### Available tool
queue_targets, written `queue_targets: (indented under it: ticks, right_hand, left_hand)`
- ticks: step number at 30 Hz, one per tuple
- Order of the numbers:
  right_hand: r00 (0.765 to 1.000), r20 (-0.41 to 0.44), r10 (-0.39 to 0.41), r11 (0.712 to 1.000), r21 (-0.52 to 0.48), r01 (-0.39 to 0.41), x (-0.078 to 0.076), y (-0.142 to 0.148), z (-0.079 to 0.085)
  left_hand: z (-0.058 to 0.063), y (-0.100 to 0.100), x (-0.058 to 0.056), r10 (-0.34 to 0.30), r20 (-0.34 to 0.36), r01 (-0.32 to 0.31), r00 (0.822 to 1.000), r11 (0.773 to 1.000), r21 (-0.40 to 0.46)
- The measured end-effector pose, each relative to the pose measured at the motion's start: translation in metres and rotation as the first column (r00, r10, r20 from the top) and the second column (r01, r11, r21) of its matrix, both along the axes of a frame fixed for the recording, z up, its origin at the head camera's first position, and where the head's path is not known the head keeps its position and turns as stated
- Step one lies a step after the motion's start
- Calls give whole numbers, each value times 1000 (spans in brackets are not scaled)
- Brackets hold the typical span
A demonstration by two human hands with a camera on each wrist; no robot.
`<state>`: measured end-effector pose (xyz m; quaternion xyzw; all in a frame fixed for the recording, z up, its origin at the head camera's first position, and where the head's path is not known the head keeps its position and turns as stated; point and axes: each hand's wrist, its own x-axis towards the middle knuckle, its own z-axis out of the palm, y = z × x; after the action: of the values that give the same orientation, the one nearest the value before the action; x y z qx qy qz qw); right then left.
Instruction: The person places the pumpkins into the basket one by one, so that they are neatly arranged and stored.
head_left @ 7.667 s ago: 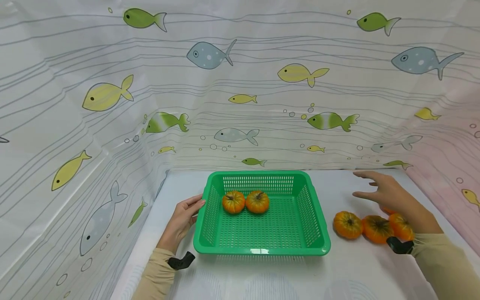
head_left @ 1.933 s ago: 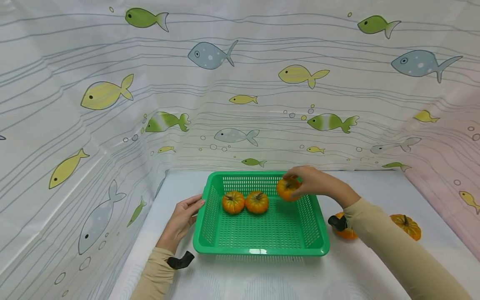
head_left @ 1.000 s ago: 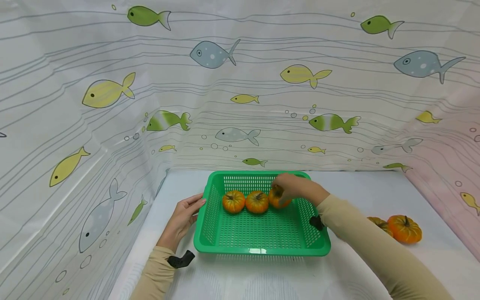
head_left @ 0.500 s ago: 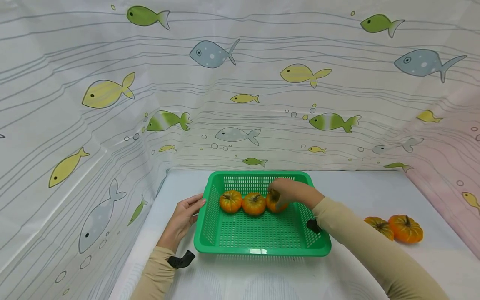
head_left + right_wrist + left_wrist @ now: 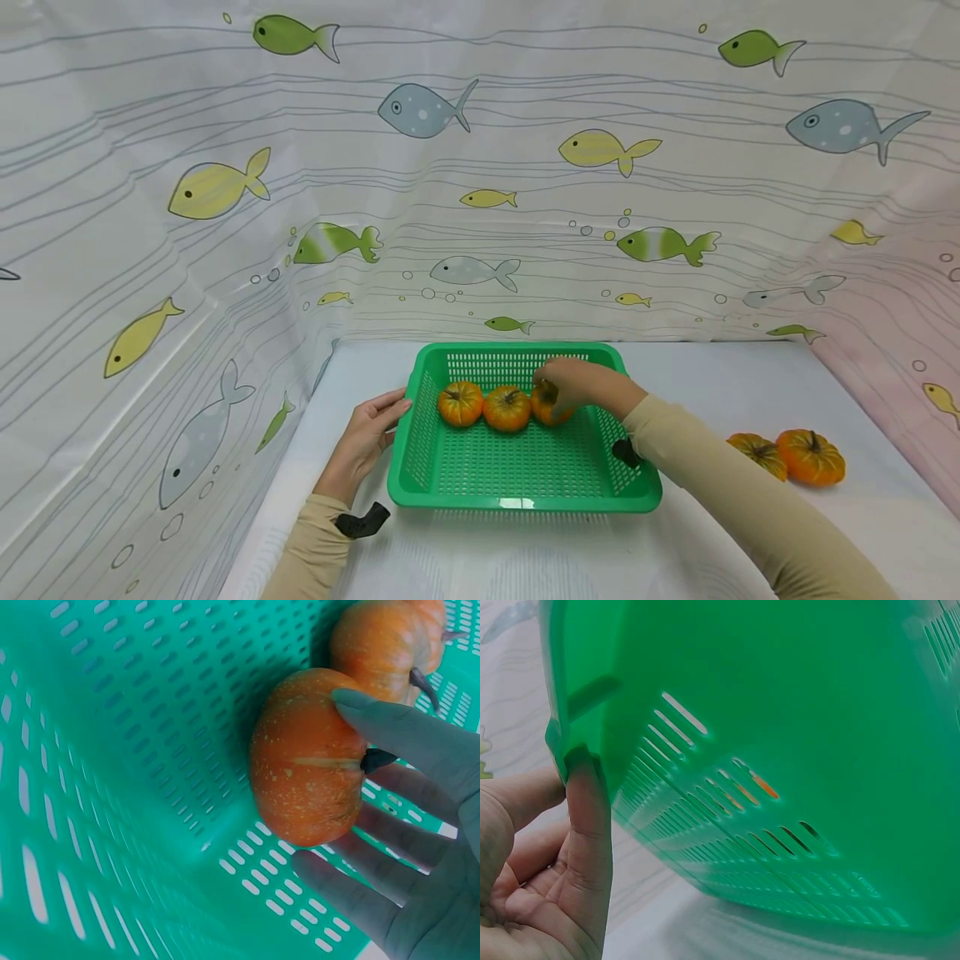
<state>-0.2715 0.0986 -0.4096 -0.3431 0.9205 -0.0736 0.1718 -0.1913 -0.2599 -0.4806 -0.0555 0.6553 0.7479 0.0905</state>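
Observation:
In the head view a green plastic basket [image 5: 525, 502] stands on the table. My left hand [image 5: 365, 442] pinches its left rim between thumb and fingers, also seen close up in the left wrist view. Inside, my right hand [image 5: 588, 386] holds a small orange pumpkin [image 5: 307, 772], thumb on its upper side and fingers along the other side; the hand partly hides it in the head view. The pumpkin sits in line with a middle pumpkin [image 5: 507, 409] and a left pumpkin [image 5: 461, 405], near the basket's back wall.
On the table to the right lie an orange pumpkin [image 5: 811, 458] and a greenish-orange pumpkin [image 5: 760, 454], the latter partly behind the right sleeve [image 5: 742, 483]. A fish-patterned curtain [image 5: 480, 233] rises behind and beside the table.
My right hand has carried a third pumpkin from the right into the basket, against the other two, which have shifted slightly left. Over the last half second little moves. My left hand stays on the rim.

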Motion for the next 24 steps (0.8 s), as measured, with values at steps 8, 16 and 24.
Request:
queue_targets:
  ticks: [8,16,24]
  right_hand:
    - [999,24,-26,1000,-4,26,0,1,3]
    - [999,32,-16,1000,-11,16,-3,1,4]
    - [999,30,-40,999,-12,40,-2,1,3]
  left_hand:
    - [0,0,0,5,1,-5,1000,1000,3]
    - [0,-1,-1,4,5,-4,1000,1000,8]
    - [0,0,0,3,5,-3,1000,1000,0]
